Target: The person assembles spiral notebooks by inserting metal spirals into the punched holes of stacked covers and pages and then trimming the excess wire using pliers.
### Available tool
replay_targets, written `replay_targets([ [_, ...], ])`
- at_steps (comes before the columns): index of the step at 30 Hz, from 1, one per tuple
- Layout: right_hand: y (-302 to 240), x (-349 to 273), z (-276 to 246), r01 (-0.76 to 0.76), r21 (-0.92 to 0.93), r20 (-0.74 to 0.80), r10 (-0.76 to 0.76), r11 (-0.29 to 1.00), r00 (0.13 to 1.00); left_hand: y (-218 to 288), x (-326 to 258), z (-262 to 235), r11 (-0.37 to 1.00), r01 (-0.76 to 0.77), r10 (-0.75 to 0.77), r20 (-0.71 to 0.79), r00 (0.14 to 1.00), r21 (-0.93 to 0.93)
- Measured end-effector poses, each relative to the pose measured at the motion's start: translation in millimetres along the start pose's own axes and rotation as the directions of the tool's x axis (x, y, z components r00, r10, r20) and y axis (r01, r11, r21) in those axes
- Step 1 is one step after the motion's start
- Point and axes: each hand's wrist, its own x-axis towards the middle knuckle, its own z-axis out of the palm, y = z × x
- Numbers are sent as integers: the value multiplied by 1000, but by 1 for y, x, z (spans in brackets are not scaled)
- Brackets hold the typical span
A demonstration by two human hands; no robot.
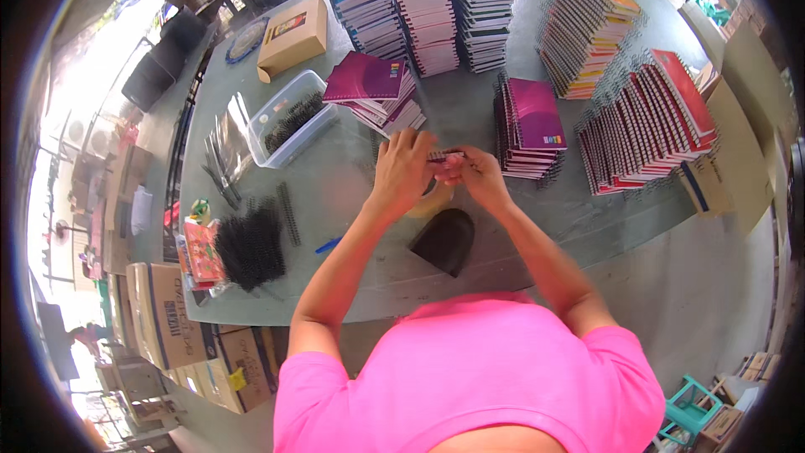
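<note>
Between my hands, over the middle of the table, is a spiral-bound notebook (443,156) seen nearly edge-on, its dark coil edge facing up. My left hand (401,172) is closed at its left end, fingers bent and slightly blurred, covering part of the coil. At the right end my right hand (480,176) pinches the notebook between thumb and fingers. Just beyond my left hand stands a stack of purple notebooks (369,80). More purple notebooks (537,117) lie stacked to the right of my right hand. A dark, rounded flat piece (446,242) rests on the table below my hands.
A clear plastic tub (289,151) holds black coils. Loose black coils (250,243) lie in a heap at left, near a blue pen (328,245). Tall notebook stacks in blue (369,13), pink (423,17), green (482,13), yellow (587,29) and red (646,130) line the far and right sides.
</note>
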Motion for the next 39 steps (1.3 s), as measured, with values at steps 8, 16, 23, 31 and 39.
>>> replay_targets([
  [8,1,0,4,-27,-44,-39,25,999,999,-6,0,1,993,8,-3,44,999,-119],
  [16,3,-1,0,-11,-206,-80,-6,978,997,6,12,23,944,-83,99,34,995,-318],
  [23,9,-8,5,204,-342,-108,-254,917,961,9,15,22,962,-57,75,60,995,-268],
  [31,-45,-10,-6,100,20,-132,-96,995,987,19,24,-36,1000,-1,8,-432,902,17],
  [39,-109,-13,-54,174,-454,-321,-342,874,883,36,58,-27,492,244,-284,111,953,-836],
])
